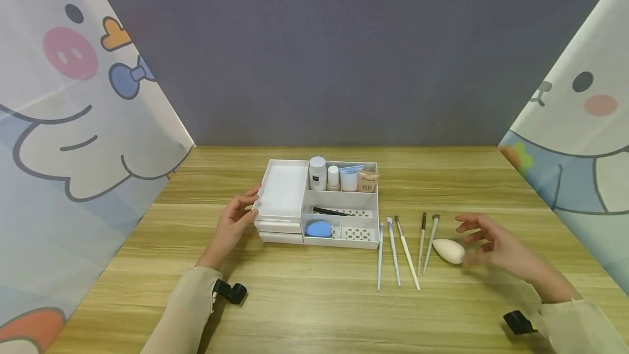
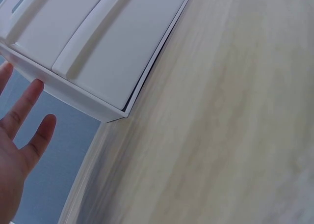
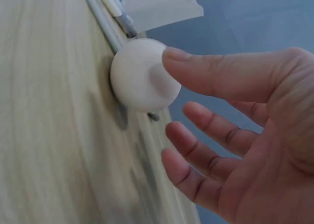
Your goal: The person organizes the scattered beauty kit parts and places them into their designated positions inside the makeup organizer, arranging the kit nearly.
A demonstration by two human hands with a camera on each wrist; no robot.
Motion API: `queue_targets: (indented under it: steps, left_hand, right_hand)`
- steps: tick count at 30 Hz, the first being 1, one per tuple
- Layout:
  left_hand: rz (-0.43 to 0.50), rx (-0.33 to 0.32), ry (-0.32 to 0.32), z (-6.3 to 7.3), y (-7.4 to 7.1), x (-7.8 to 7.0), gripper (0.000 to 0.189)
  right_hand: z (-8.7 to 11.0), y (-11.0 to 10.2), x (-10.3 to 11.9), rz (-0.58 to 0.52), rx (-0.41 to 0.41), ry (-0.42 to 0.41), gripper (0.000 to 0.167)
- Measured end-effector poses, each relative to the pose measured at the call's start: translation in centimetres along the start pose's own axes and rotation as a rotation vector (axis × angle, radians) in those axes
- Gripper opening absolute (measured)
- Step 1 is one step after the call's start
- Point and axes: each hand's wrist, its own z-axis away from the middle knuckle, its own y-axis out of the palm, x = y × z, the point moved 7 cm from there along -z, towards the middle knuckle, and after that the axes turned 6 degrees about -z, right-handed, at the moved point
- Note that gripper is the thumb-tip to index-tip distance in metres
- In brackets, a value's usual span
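At the left side of a white makeup organizer (image 1: 280,190), my left hand (image 1: 235,223) rests its fingertips along the edge, fingers spread. In the left wrist view, those fingertips reach the side of the white drawers (image 2: 113,47). My right hand (image 1: 498,247) is beside a cream teardrop makeup sponge (image 1: 448,251), fingers loosely bent and apart. From the right wrist, the thumb tip (image 3: 177,54) overlaps the round end of the sponge, while the other fingers stand off it. The sponge lies on the wooden table, just right of several makeup brushes (image 1: 407,255).
The organizer holds a white bottle (image 1: 318,175), a small white-capped bottle (image 1: 333,176), a blue-white tube (image 1: 350,179), a BB cream tube (image 1: 367,181), a black pencil-like item (image 1: 329,211) and a blue sponge (image 1: 318,229). A grey panel (image 1: 344,70) stands behind the table.
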Motion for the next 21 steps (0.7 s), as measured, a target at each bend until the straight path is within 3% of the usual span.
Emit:
queue_targets:
  steps: [9, 21]
  left_hand:
    - [0.003, 0.003, 0.02, 0.1, 0.1, -0.1, 0.023]
    - [0.028, 0.01, 0.051, 0.0, 0.1, -0.2, 0.023]
  right_hand:
    - [0.1, 0.8, -1.3, -0.067, 0.122, -0.04, 0.074]
    - [-0.1, 1.2, -1.4, -0.031, 0.177, -0.027, 0.042]
